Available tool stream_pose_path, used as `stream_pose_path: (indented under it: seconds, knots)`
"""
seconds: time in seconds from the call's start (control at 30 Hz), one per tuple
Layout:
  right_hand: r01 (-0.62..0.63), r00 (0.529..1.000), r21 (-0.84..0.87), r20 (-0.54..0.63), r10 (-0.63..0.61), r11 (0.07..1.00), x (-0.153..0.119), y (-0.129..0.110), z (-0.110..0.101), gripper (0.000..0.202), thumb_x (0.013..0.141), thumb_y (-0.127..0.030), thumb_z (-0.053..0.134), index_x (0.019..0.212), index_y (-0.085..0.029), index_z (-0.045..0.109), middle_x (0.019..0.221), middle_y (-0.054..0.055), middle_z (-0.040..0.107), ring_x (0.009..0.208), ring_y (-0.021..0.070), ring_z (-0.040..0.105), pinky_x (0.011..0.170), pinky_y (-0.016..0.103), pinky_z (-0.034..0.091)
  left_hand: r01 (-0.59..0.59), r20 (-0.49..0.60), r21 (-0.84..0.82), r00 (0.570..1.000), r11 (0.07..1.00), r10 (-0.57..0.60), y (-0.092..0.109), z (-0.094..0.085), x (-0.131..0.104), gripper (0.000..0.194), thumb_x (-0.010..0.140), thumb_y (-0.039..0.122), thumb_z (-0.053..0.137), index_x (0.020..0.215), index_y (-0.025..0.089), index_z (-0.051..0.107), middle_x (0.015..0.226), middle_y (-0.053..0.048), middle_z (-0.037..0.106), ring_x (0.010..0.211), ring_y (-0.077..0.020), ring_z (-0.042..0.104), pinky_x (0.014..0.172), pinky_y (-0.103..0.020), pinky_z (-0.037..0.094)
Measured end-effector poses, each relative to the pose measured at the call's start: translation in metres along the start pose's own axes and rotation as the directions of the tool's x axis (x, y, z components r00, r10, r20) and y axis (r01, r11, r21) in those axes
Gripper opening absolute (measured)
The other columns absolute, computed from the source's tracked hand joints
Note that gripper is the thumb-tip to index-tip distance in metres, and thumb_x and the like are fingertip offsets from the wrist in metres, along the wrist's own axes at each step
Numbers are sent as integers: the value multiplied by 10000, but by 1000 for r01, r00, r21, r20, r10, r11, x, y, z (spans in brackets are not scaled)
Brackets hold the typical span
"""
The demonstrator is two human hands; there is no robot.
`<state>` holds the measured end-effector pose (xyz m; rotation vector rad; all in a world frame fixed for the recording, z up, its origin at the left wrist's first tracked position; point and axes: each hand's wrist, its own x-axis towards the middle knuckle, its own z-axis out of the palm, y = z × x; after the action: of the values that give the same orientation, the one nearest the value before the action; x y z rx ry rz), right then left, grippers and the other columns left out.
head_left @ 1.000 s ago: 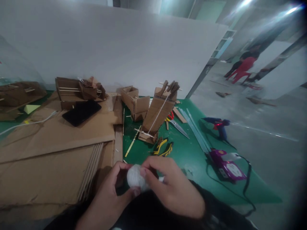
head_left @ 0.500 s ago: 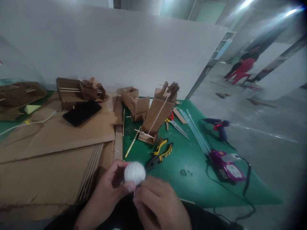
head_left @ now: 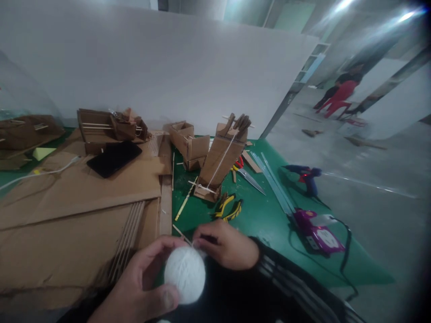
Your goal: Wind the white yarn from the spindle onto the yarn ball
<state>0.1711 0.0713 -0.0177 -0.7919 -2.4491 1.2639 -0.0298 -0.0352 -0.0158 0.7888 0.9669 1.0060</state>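
Observation:
In my left hand (head_left: 141,280) is a ball of white string (head_left: 185,274), gripped between the thumb and the fingers. My right hand (head_left: 229,246) is just beyond the ball's upper right side, with thumb and forefinger pinched on the string near the ball; the strand itself is hard to see there. A thin wooden stick (head_left: 180,233) points toward the pinched fingertips. Yellow-and-black pliers (head_left: 229,208) lie just past my right hand, their jaws hidden behind it. Farther back leans a cardboard piece (head_left: 220,161) with a white string stretched along it.
On the green table (head_left: 266,220) are scissors (head_left: 251,179), a drill bit (head_left: 185,199), clear glue sticks (head_left: 274,184), a glue gun (head_left: 306,177) and a purple power strip (head_left: 318,233). Cardboard sheets (head_left: 77,242) and a black phone (head_left: 114,158) occupy the left. A white partition (head_left: 161,67) stands behind.
My right hand has moved up and away, from the ball's near side to its far side, now covering the pliers' jaws. The ball has come closer to me in my left hand.

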Motion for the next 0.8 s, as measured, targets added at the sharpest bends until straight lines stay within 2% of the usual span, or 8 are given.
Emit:
stream_pose_path:
  seconds: [0.13, 0.23, 0.33, 0.47, 0.63, 0.7, 0.8]
  knots:
    - [-98, 994, 51, -51, 100, 994, 2, -2, -15, 249, 938, -266, 530, 777, -120, 651, 645, -27, 533, 586, 90, 450, 555, 190, 368, 4, -85, 239, 996, 971, 17, 0, 1, -1, 483, 659, 382, 807, 1100, 243, 668, 1042, -76, 705, 921, -262, 627, 745, -304, 472]
    - [-134, 987, 115, -75, 143, 984, 2, -12, -22, 255, 936, -258, 520, 761, -117, 641, 656, -20, 547, 603, 96, 465, 575, 199, 386, 2, -69, 363, 997, 932, 25, 1, 4, 2, 426, 661, 292, 778, 1069, 242, 668, 952, -54, 723, 876, -255, 642, 747, -307, 472]
    - [-172, 980, 148, -78, 185, 974, 1, -24, -22, 246, 925, -254, 531, 754, -117, 641, 655, -13, 561, 604, 101, 471, 573, 204, 391, 7, -60, 406, 998, 914, 19, 0, 9, 6, 419, 637, 209, 767, 1046, 243, 681, 938, -52, 734, 866, -261, 661, 747, -312, 492]
    - [-177, 968, 103, -160, 192, 979, -5, -44, -14, 241, 935, -258, 511, 747, -144, 608, 626, -30, 530, 575, 95, 448, 527, 195, 352, -37, -127, 374, 988, 927, 91, -3, 11, 10, 392, 672, 180, 767, 1055, 234, 705, 1051, -85, 741, 1006, -299, 662, 877, -353, 499]
    - [-42, 954, -132, -301, 0, 990, -22, -64, 12, 190, 921, -184, 479, 751, -176, 563, 657, -14, 580, 581, 109, 484, 559, 229, 345, -30, -87, 389, 994, 921, 69, -7, 2, 15, 415, 808, 314, 716, 1213, 280, 630, 1219, -62, 697, 1104, -258, 636, 965, -327, 468]
    - [40, 942, -215, -319, -109, 976, -26, -64, 28, 187, 908, -165, 467, 748, -180, 561, 691, 10, 622, 624, 131, 515, 595, 249, 356, -32, -90, 369, 994, 929, 69, -8, -1, 19, 396, 839, 364, 686, 1221, 281, 619, 1225, -52, 693, 1103, -238, 635, 962, -301, 469]
    - [122, 912, -338, -333, -240, 933, -27, -54, 53, 260, 930, -180, 426, 708, -184, 562, 641, 21, 618, 594, 144, 498, 567, 275, 328, -52, -120, 292, 989, 955, 90, -9, -3, 22, 374, 857, 418, 656, 1193, 254, 639, 1177, -53, 714, 1074, -228, 642, 925, -272, 486]
